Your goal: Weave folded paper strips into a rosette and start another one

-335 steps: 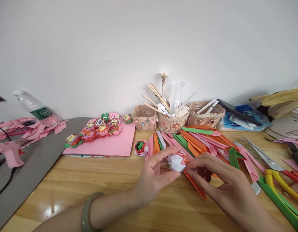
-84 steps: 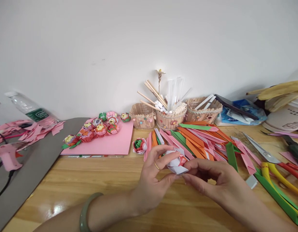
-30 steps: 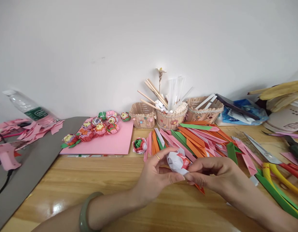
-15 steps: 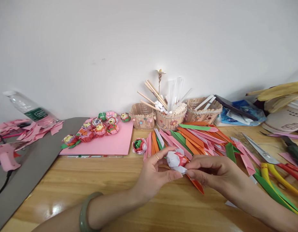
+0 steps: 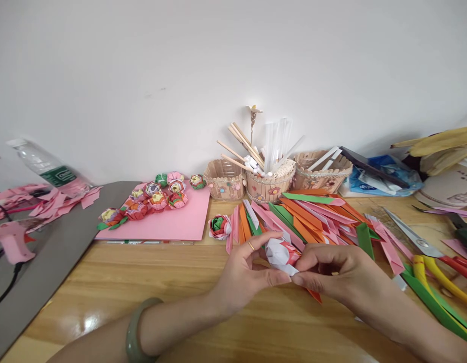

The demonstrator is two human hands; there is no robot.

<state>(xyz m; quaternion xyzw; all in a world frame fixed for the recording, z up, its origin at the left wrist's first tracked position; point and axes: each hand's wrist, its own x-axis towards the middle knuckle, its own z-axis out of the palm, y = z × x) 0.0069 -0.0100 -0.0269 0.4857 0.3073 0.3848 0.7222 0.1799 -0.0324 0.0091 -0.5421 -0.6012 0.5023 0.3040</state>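
A small white and red paper flower [image 5: 279, 253] is held between both hands above the wooden table. My left hand [image 5: 248, 269] is closed round its left side, with the thumb along its lower edge. Thumb and index finger of my right hand [image 5: 328, 269] pinch its right side at a white paper flap. Behind the hands lies a pile of folded orange, pink and green paper strips [image 5: 307, 217]. A finished-looking flower [image 5: 219, 226] with a green centre rests left of the strips.
Several paper flowers [image 5: 158, 200] sit on a pink sheet [image 5: 188, 222]. Three wooden baskets [image 5: 269, 187] stand by the wall, one with sticks. Scissors [image 5: 426, 247] lie at the right; a pink glue gun [image 5: 14, 241] and a bottle [image 5: 48, 164] are at the left.
Both hands and the held flower appear slightly further right and lower. The grips look the same. The view has shifted a little.
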